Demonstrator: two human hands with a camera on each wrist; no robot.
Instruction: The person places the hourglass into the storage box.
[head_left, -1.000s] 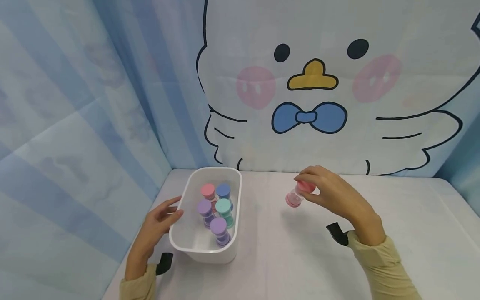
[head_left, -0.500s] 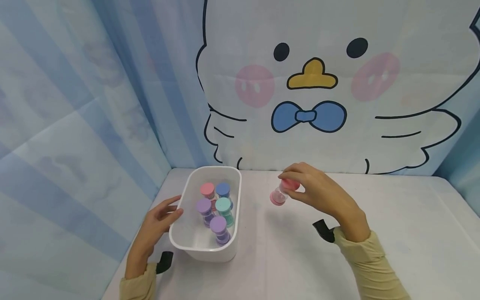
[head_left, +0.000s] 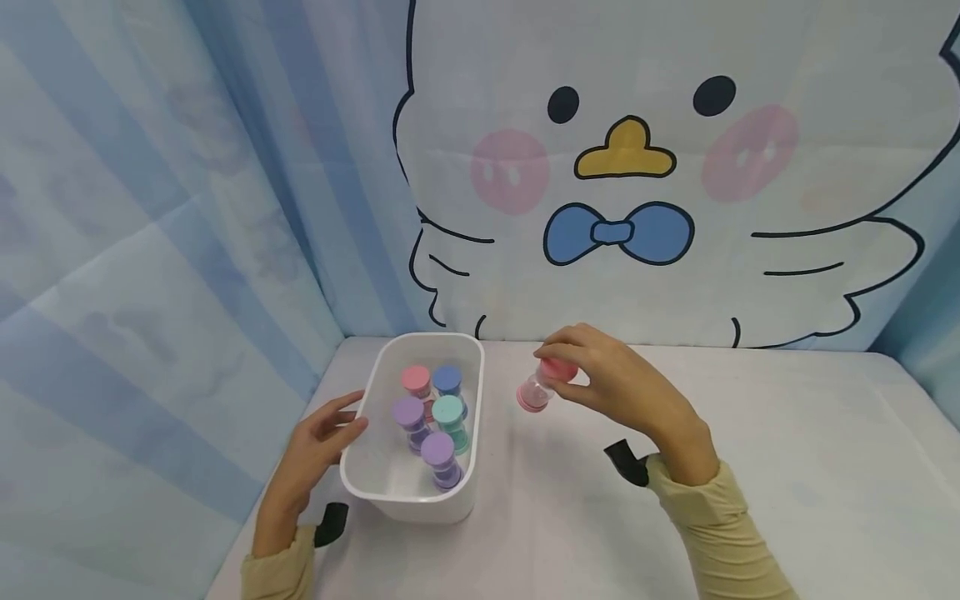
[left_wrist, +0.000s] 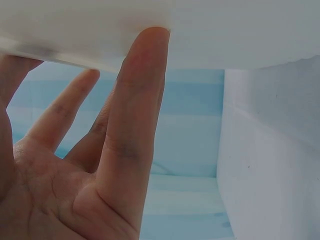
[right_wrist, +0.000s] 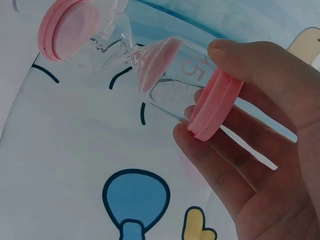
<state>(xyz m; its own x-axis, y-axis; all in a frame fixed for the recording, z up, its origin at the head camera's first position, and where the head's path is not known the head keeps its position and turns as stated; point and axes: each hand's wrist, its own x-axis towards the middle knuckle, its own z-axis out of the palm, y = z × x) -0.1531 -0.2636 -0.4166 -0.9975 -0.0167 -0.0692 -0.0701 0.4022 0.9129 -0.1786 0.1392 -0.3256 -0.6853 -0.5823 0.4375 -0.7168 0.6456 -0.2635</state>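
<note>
My right hand (head_left: 622,387) pinches a pink-capped hourglass sand timer (head_left: 534,394) by one end cap, holding it tilted above the table to the right of a white plastic bin (head_left: 401,510). In the right wrist view, pink sand (right_wrist: 159,67) and a "15" marking show inside the clear glass. My left hand (head_left: 309,450) touches the bin's left side, its fingers loosely extended; in the left wrist view the thumb (left_wrist: 132,100) presses the white wall. Inside the bin stand a pink timer (head_left: 416,382), a blue one (head_left: 448,381), a teal one (head_left: 448,411) and two purple timers (head_left: 438,451).
A white-covered table (head_left: 570,533) extends to the right of the bin. Behind it hangs a cloth backdrop (head_left: 517,283) with a cartoon character, and a blue-and-white curtain (head_left: 150,333) borders the left side.
My right hand has carried the pink hourglass timer leftward, closer to the bin. The left hand and the bin have stayed in place.
</note>
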